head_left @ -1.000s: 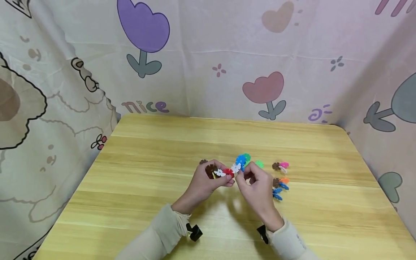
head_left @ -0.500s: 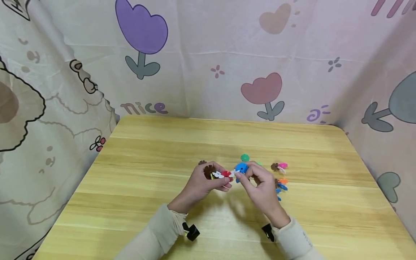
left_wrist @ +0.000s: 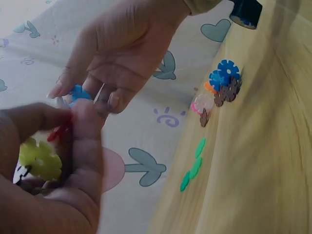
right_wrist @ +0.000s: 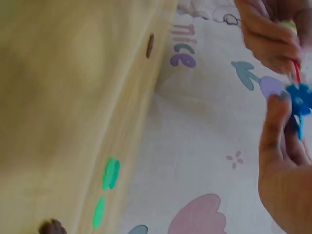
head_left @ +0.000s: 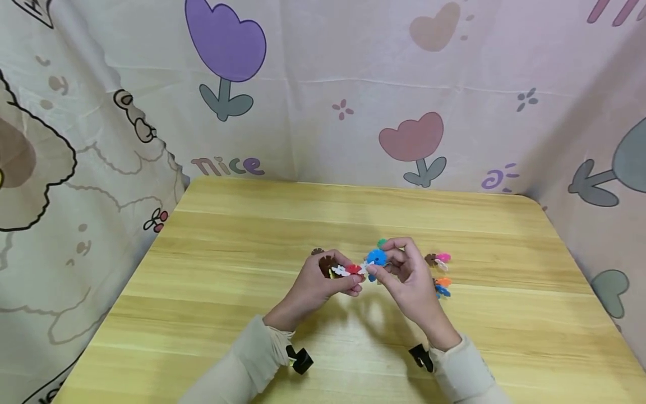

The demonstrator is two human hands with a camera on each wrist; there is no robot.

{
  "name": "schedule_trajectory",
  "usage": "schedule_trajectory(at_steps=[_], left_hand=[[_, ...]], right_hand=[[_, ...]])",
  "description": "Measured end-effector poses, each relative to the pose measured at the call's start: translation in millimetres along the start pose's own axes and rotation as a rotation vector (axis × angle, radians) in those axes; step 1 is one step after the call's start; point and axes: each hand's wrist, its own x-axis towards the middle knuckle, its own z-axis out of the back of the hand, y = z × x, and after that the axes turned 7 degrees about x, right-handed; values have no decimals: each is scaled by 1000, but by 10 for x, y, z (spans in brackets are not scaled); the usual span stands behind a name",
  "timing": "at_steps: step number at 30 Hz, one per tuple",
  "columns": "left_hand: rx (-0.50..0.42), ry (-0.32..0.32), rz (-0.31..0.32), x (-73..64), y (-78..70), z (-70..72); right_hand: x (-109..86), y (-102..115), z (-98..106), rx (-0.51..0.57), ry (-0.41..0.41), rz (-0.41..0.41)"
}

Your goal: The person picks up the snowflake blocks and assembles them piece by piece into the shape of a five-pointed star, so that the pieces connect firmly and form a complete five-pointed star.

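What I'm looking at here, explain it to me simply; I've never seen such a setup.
There is no machine arm here, only a person's left hand and right hand. The wide picture comes from a camera worn on the head; the two tilted ones come from the wrist cameras. The left hand holds a red piece, with a yellow piece also in its grasp; the right hand pinches a blue piece. A white piece sits between red and blue, and they look joined. On the wooden table lie green pieces, a brown piece, a cluster with pink and a cluster with orange.
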Motion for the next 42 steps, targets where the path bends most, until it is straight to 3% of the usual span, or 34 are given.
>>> schedule_trajectory(at_steps=[6,13,17,22,26,33,42], left_hand=[[158,33,-7,-7,32,78],[167,53,21,-37,38,150],[144,144,30,-41,52,174],[171,258,-28,-42,59,146],[185,242,-17,-42,77,91],[180,216,40,-31,99,36],[228,264,27,10,52,17]], right_hand=[[31,-19,51,59,52,-67],[39,-28,54,-16,73,-88],[60,-8,55,-85,98,-99],[103,13,72,-144,186,-79],[119,17,95,-178,277,-36],[75,100,170,-291,428,-87],[129,169,141,-391,361,-15]])
